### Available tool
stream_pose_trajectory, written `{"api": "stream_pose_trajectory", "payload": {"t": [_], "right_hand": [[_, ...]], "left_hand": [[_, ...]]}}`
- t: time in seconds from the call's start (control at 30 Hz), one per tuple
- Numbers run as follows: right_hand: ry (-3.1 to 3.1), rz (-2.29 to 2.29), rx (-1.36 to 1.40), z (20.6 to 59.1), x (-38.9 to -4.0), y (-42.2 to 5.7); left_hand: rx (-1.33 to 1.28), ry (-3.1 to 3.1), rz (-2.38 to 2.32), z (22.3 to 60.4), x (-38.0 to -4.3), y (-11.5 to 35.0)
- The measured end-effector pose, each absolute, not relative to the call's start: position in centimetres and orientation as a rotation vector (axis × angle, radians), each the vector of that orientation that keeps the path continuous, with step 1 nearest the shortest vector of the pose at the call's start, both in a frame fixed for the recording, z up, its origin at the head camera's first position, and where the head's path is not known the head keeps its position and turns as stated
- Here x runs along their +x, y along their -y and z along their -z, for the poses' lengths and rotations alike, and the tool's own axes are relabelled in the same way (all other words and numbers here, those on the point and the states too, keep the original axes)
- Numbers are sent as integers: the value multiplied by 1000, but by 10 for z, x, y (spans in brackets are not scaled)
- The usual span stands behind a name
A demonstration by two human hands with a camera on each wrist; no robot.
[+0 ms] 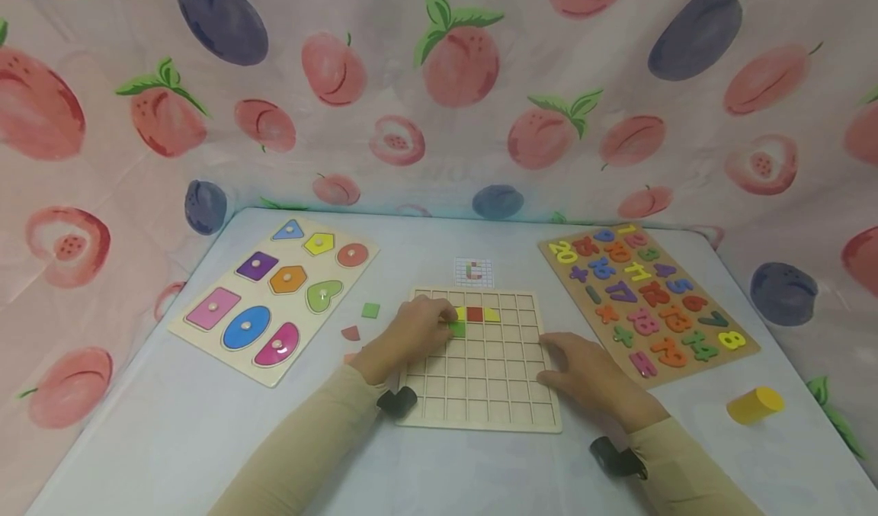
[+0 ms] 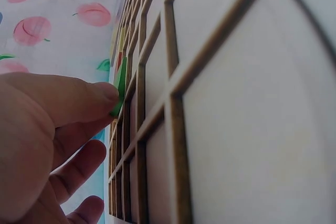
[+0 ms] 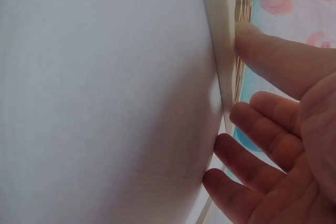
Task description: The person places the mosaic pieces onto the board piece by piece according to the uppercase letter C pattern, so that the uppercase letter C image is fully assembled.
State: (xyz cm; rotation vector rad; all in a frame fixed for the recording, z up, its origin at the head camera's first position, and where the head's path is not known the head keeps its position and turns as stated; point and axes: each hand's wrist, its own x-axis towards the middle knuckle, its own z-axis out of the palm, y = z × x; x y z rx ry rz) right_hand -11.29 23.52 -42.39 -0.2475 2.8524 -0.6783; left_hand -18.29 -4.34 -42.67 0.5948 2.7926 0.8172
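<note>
Shape board [image 1: 277,308] and number board [image 1: 645,342] flank pale grid [image 1: 480,386]; left hand [image 1: 424,325] pinches flat green tile [image 1: 457,330], right hand [image 1: 583,367] touches grid's edge, fingers loose.

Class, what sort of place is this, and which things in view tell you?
Probably a tabletop play or learning area: a shape puzzle, a number puzzle and a gridded board lie on a white table.

Fingers [image 3: 270,132] apparently against wooden board [image 3: 222,30]
</note>
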Motion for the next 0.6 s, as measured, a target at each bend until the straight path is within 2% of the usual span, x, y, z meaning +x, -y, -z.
{"api": "stream_pose_trajectory", "payload": {"t": [0.6], "right_hand": [[-2863,665,-267,425,-114,-235]], "left_hand": [[578,-2808,-819,428,-183,43]]}}
